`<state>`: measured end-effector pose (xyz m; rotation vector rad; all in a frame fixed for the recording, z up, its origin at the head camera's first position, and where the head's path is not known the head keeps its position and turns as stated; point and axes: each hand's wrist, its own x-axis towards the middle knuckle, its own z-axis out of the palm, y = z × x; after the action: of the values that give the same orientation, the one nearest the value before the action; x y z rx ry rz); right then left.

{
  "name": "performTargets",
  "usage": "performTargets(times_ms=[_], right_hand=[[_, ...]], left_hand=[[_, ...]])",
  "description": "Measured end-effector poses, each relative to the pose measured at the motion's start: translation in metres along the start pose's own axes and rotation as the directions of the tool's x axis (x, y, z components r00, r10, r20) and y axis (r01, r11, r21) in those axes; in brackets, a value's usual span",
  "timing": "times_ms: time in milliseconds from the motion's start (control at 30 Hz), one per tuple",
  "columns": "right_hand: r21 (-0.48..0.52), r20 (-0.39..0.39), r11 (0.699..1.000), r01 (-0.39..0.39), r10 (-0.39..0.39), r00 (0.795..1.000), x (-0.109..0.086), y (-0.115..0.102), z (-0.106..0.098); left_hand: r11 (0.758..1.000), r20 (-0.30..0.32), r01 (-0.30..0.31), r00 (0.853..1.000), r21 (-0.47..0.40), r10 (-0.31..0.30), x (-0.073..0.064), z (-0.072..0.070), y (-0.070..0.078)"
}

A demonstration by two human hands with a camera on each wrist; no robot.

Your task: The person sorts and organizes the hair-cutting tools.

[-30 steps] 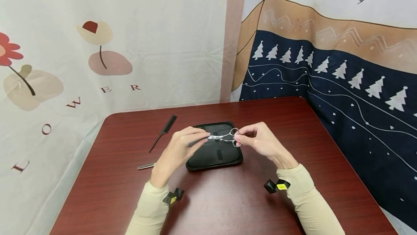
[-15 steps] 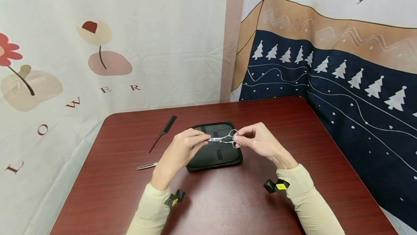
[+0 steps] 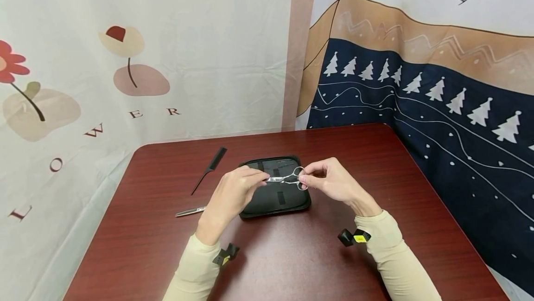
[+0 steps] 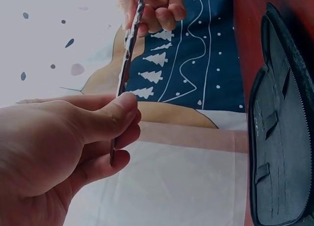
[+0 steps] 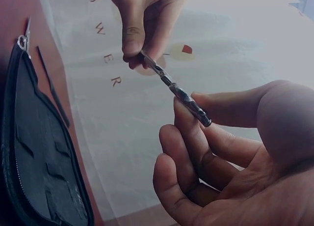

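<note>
Free gap between scissors (image 3: 276, 179) and case (image 3: 264, 200)

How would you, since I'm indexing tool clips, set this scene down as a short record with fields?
Held item: silver scissors, raised off the table
Left grip: pinches the blade end
Right grip: holds the finger-ring end
Case: black case on the table, its zip edge and inner loops showing
Comb: black tail comb, lying left of the case
Other tool: slim metal tool, partly hidden by the left grip in the head view
</note>
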<state>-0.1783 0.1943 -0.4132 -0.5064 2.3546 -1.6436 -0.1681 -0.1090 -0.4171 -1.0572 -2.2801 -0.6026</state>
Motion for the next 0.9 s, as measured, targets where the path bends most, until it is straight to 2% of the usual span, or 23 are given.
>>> performTargets(times_ms=[233,900], right_hand=[[-0.030,-0.016,0.999,0.028,-0.028,0.999,0.0003,0.0021,-0.0008],[-0.045,-0.028,0.998,0.043,-0.044,0.999,-0.0009,0.0038,-0.0017]], left_hand=[[1.000,-0.021,-0.012,1.000,-0.005,0.012,0.0001,0.0023,-0.0013],[0.998,-0.019,-0.003,1.000,-0.060,0.002,0.0012,-0.0013,0.0002]])
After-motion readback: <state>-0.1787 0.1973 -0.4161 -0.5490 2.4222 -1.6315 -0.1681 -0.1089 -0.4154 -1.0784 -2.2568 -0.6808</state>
